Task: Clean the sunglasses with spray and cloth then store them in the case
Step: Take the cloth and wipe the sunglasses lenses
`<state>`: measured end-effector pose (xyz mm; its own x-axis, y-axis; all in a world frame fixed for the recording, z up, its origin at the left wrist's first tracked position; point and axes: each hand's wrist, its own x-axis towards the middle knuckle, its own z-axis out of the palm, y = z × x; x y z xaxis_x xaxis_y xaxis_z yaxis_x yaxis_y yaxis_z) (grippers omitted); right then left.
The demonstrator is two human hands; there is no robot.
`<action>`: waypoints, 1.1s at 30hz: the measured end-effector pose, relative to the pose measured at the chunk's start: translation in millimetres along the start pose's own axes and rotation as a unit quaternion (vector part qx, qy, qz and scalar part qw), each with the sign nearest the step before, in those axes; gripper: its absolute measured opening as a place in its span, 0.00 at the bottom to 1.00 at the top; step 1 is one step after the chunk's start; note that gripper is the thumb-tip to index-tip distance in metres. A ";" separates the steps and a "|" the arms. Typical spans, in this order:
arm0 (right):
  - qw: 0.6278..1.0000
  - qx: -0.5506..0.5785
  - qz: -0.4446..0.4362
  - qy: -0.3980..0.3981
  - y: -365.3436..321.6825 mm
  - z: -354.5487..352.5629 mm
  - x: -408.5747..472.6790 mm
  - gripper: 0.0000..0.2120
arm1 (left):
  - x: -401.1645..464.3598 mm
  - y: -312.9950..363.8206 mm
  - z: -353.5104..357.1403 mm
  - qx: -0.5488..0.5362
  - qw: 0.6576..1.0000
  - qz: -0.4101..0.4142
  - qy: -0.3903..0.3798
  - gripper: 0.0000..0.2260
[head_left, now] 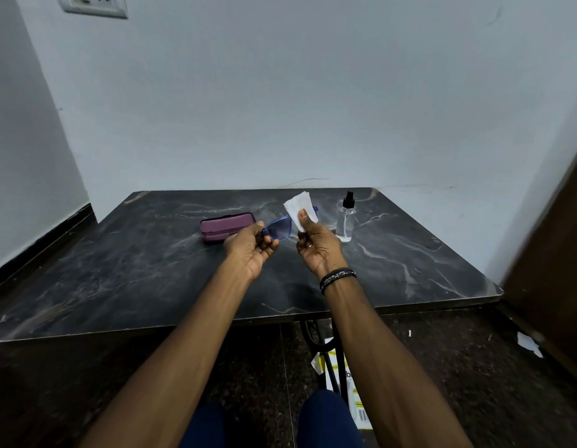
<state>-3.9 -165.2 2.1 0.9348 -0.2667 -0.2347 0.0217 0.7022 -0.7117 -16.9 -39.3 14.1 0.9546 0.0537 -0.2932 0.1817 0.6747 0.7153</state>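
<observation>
Nearest, left hand (250,245) pinches the blue sunglasses (278,228) at one end above the dark table (119,270), right hand (316,244) closed on a white cloth (298,205) over the other lens, purple case (227,226) shut behind-left, spray bottle (346,219) upright right, bare tabletop toward both side edges.

Dark beaded bracelet (338,275), navy trousers (329,418)

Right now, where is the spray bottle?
In the head view the spray bottle stands upright on the table, far right side, just beyond the right hand holding the cloth.
</observation>
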 end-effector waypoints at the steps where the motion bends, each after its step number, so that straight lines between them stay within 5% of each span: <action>1: 1.000 0.000 0.004 -0.004 0.1 -0.5 0.6 0.16 | 0.2 0.1 0.0 -0.001 1.000 0.001 -0.001 0.06; 6: 0.998 -0.020 0.039 -0.055 -6.4 -4.1 -1.0 0.06 | 3.6 1.4 -3.6 0.006 1.000 0.001 0.002 0.06; 33: 0.997 0.024 0.008 -0.070 3.4 -8.4 3.2 0.03 | 7.8 0.6 -7.3 0.016 1.000 0.004 -0.011 0.03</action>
<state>-3.8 -169.2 -6.6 0.9753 -0.1626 -0.1495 0.0195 0.7376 -0.6749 -11.1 -33.1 7.5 0.9608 0.0424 -0.2739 0.1815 0.6505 0.7375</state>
